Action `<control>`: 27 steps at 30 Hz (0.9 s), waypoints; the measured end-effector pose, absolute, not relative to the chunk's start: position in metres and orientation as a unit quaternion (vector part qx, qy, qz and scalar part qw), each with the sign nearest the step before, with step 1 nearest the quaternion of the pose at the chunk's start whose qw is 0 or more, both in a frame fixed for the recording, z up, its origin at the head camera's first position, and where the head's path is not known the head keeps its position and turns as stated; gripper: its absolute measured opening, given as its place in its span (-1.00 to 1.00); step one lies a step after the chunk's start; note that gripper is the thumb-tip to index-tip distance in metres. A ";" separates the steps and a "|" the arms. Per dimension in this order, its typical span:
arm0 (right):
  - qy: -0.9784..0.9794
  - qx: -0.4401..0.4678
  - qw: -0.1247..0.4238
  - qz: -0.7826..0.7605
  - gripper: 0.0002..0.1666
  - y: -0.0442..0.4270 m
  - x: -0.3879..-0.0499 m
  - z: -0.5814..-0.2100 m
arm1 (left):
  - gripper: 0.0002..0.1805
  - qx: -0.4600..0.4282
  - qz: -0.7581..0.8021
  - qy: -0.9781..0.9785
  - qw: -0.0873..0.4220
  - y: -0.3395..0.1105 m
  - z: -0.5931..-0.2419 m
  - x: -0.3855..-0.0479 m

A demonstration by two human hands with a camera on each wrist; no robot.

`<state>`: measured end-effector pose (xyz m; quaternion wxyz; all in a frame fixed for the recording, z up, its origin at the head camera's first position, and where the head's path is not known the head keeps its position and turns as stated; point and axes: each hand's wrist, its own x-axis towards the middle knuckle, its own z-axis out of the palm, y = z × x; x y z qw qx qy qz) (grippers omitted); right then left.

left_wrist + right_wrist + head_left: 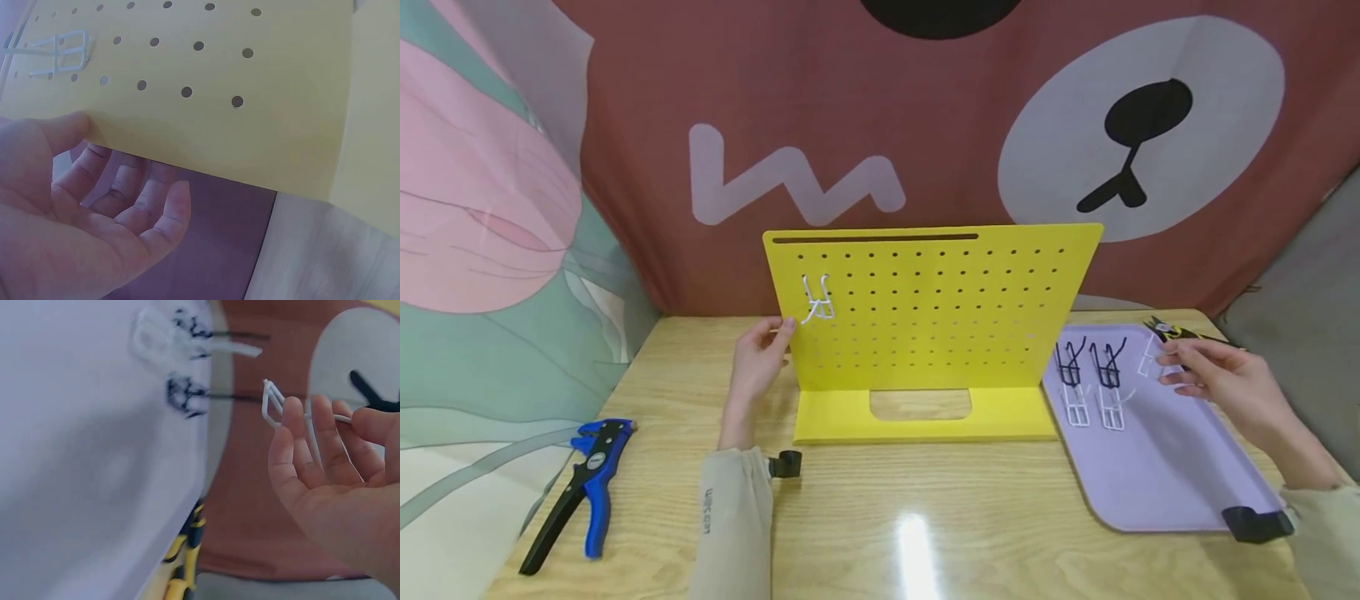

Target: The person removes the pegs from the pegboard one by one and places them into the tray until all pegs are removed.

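Observation:
A yellow pegboard [925, 329] stands upright on its own base on the table. My left hand [758, 358] grips its left edge, thumb on the front face and the other fingers behind, as the left wrist view shows. One white wire hook [823, 315] hangs at the board's upper left, also visible in the left wrist view. Over the tray's far right part, my right hand [1240, 387] pinches another white wire hook [273, 400] between thumb and fingers; part of it is hidden by the fingers.
A lilac tray [1157, 475] right of the board bears two black wire hooks [1108, 367] and two white ones [1077, 410]. Yellow-black pliers [1165, 330] lie at its far right edge. A blue-black wire stripper [597, 479] lies at the table's left. A printed cloth [850, 100] hangs behind.

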<state>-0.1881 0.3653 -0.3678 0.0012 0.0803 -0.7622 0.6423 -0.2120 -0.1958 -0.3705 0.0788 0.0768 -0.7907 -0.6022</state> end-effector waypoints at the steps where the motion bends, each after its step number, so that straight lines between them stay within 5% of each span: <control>1: -0.771 0.075 -0.004 0.632 -0.73 0.369 -0.189 -0.371 | -0.54 0.077 -0.601 -0.791 0.080 -0.196 -0.370 -0.212; 13: -0.842 0.005 -0.097 0.531 -0.77 0.390 -0.200 -0.401 | -0.50 0.073 -0.591 -0.800 0.078 -0.198 -0.371 -0.212; 21: -0.895 -0.010 -0.112 0.432 -0.35 0.387 -0.197 -0.403 | -0.51 0.070 -0.591 -0.799 0.080 -0.196 -0.372 -0.212; 27: -0.894 -0.010 -0.117 0.432 -0.36 0.388 -0.197 -0.404 | -0.52 0.073 -0.591 -0.799 0.081 -0.196 -0.370 -0.212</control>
